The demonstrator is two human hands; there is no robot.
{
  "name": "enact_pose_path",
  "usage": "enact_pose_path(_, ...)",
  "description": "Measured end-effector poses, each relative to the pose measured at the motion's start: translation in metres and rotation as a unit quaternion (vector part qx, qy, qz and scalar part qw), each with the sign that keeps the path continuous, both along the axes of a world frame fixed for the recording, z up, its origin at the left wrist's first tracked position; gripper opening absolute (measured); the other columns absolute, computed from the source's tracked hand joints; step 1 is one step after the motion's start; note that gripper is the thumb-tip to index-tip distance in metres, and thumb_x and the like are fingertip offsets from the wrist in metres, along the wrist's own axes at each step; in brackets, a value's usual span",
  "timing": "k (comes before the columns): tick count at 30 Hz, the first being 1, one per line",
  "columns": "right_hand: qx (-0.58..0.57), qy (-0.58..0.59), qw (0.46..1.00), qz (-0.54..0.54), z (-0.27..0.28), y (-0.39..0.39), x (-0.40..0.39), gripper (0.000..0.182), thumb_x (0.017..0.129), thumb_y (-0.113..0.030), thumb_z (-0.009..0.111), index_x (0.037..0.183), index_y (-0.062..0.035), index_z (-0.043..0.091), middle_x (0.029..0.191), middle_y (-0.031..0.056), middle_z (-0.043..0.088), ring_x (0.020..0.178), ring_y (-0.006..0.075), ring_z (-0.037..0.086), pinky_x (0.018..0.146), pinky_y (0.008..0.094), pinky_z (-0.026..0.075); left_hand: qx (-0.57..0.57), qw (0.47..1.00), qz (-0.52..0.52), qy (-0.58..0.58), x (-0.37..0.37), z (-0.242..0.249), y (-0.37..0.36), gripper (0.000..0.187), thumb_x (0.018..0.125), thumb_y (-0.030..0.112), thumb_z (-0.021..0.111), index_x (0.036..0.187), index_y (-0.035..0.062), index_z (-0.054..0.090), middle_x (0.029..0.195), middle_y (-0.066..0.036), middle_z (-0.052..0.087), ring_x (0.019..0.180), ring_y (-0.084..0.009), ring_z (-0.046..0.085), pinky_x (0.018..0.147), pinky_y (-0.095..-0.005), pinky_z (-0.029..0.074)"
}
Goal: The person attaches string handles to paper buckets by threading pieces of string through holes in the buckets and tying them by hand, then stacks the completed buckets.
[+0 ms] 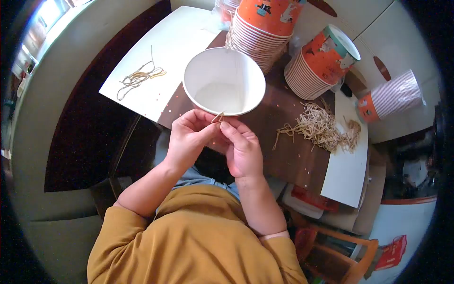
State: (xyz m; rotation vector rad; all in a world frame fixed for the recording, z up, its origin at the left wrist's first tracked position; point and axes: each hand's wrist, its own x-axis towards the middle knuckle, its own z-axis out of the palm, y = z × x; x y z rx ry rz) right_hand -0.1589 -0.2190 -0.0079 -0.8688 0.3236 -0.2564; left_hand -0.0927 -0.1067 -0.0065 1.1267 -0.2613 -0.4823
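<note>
A large paper bucket [222, 80], white inside, is tilted so that its open mouth faces me at the near side of the table. Just below its rim, my left hand [191, 135] and my right hand [241, 144] meet with their fingertips pinched together. Between the fingertips is a short piece of tan cord [218, 117], its end sticking up at the rim. The rest of the cord is hidden by my fingers. The outside of the bucket is out of sight.
Stacked orange buckets [265, 28] stand behind, with another stack [321, 61] to the right and a wrapped stack [395, 96] lying farther right. Tangled cord [321, 127] lies right; loose strands [139, 78] lie left. A wooden chair [345, 251] is at lower right.
</note>
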Motion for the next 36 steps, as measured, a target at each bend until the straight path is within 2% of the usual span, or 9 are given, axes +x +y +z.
enact_pose_path(7,0.099,-0.005,0.995,0.023,-0.008,-0.001,0.002,0.02,0.093,-0.02,0.058,0.107,-0.0091,0.066,0.105,0.0029,0.065,0.095,0.0162,0.059,0.084,0.0355,0.049,0.0,0.999,0.018,-0.044,0.002,0.004,0.0,0.01,0.085,0.002,0.068,0.092,-0.0039,0.064,0.087,-0.008,0.07,0.075,-0.0096,0.065,0.069,-0.0231,0.053)
enact_pose_path(10,0.134,0.004,0.991,0.027,-0.007,-0.002,0.001,0.018,0.092,-0.018,0.059,0.105,-0.0084,0.068,0.099,0.0039,0.069,0.088,0.0145,0.063,0.079,0.0323,0.05,0.057,0.99,0.047,-0.118,-0.001,0.005,-0.001,0.009,0.086,0.003,0.067,0.09,-0.0041,0.065,0.083,-0.007,0.07,0.075,-0.008,0.064,0.069,-0.0224,0.052)
enact_pose_path(16,0.167,-0.008,0.985,0.033,-0.007,-0.001,0.004,0.017,0.093,-0.019,0.06,0.102,-0.0075,0.069,0.097,0.0036,0.069,0.087,0.0138,0.063,0.078,0.0308,0.05,0.091,0.986,0.06,-0.128,-0.002,0.004,-0.002,0.011,0.085,0.003,0.069,0.092,-0.0038,0.063,0.085,-0.009,0.069,0.077,-0.0112,0.065,0.07,-0.0252,0.054)
enact_pose_path(19,0.135,-0.004,0.991,0.023,-0.007,-0.001,0.003,0.017,0.092,-0.018,0.061,0.102,-0.0064,0.069,0.095,0.0036,0.069,0.086,0.0128,0.063,0.077,0.0289,0.05,0.056,0.995,0.043,-0.063,-0.003,0.01,-0.003,0.011,0.085,0.002,0.069,0.092,-0.0037,0.063,0.085,-0.008,0.069,0.077,-0.011,0.065,0.07,-0.025,0.054)
enact_pose_path(25,0.083,0.009,0.996,-0.018,-0.006,0.006,0.002,0.017,0.092,-0.017,0.061,0.102,-0.0059,0.069,0.095,0.0031,0.069,0.085,0.012,0.063,0.076,0.0261,0.048,0.065,0.992,0.062,-0.086,-0.006,0.003,-0.006,0.011,0.085,0.002,0.069,0.093,-0.0035,0.064,0.086,-0.008,0.069,0.076,-0.0111,0.065,0.071,-0.0249,0.054)
enact_pose_path(28,0.113,0.009,0.994,0.003,-0.005,-0.002,0.002,0.018,0.092,-0.018,0.06,0.103,-0.0066,0.069,0.096,0.0022,0.069,0.085,0.0122,0.062,0.076,0.0271,0.047,0.005,0.999,0.019,-0.028,-0.006,0.007,-0.004,0.009,0.085,0.0,0.068,0.092,-0.0036,0.064,0.087,-0.008,0.069,0.076,-0.011,0.065,0.071,-0.0249,0.054)
enact_pose_path(31,0.124,-0.007,0.99,0.073,-0.015,-0.011,0.003,0.024,0.093,-0.024,0.058,0.111,-0.0097,0.065,0.104,0.0019,0.065,0.093,0.0145,0.059,0.083,0.0352,0.05,0.035,0.995,0.021,-0.088,0.0,0.004,-0.002,0.008,0.085,-0.002,0.067,0.093,-0.0038,0.064,0.088,-0.009,0.069,0.077,-0.0111,0.065,0.071,-0.0247,0.054)
enact_pose_path(34,0.146,-0.01,0.987,0.072,-0.008,-0.008,0.0,0.024,0.094,-0.025,0.058,0.112,-0.01,0.064,0.106,0.0021,0.065,0.094,0.0145,0.058,0.084,0.0343,0.047,0.031,0.995,0.012,-0.097,0.0,0.004,-0.002,0.009,0.088,0.003,0.065,0.093,-0.0035,0.064,0.082,-0.007,0.068,0.068,-0.0094,0.065,0.06,-0.0229,0.056)
enact_pose_path(36,0.156,0.0,0.986,0.06,-0.004,-0.006,0.0,0.022,0.094,-0.024,0.058,0.108,-0.0095,0.066,0.101,0.0013,0.066,0.09,0.0126,0.058,0.079,0.031,0.045,0.037,0.995,0.007,-0.091,0.001,0.003,0.0,0.008,0.085,-0.001,0.067,0.093,-0.0029,0.064,0.086,-0.007,0.068,0.075,-0.01,0.065,0.067,-0.0231,0.055)
